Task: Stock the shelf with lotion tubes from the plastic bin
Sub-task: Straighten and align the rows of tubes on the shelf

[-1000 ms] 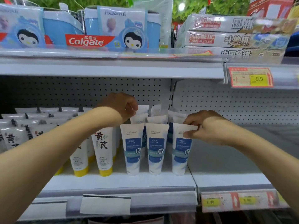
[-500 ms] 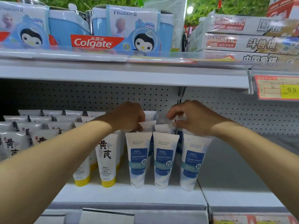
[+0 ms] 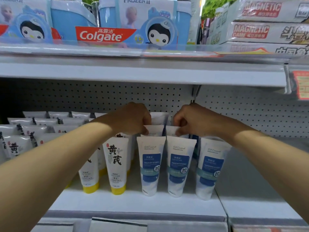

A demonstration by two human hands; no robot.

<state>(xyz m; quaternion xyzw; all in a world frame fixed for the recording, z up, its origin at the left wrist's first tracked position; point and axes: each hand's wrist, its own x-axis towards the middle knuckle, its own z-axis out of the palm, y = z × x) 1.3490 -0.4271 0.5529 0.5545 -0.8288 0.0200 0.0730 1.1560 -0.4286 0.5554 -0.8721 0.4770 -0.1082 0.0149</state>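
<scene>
At frame centre, the left hand (image 3: 133, 119) pinches a second-row blue tube (image 3: 153, 130); the right hand (image 3: 189, 121) pinches its neighbour (image 3: 172, 131) on the shelf (image 3: 133, 203).

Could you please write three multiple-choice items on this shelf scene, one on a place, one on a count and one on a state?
1. Where do the white tubes with yellow caps stand relative to the white tubes with blue labels?
A. To their left
B. To their right
C. On the shelf above

2. How many blue-labelled tubes stand in the front row?
A. One
B. Three
C. Five

3. What is the left hand doing?
A. Hanging idle below the shelf
B. Lying flat on the shelf board
C. Pinching the top of a second-row tube

Answers:
1. A, the yellow-capped tubes are on the left side of the white shelf.
2. B, three labels face forward side by side.
3. C, its fingers curl onto the tube's flat end, as the right hand does on the neighbouring tube.
</scene>
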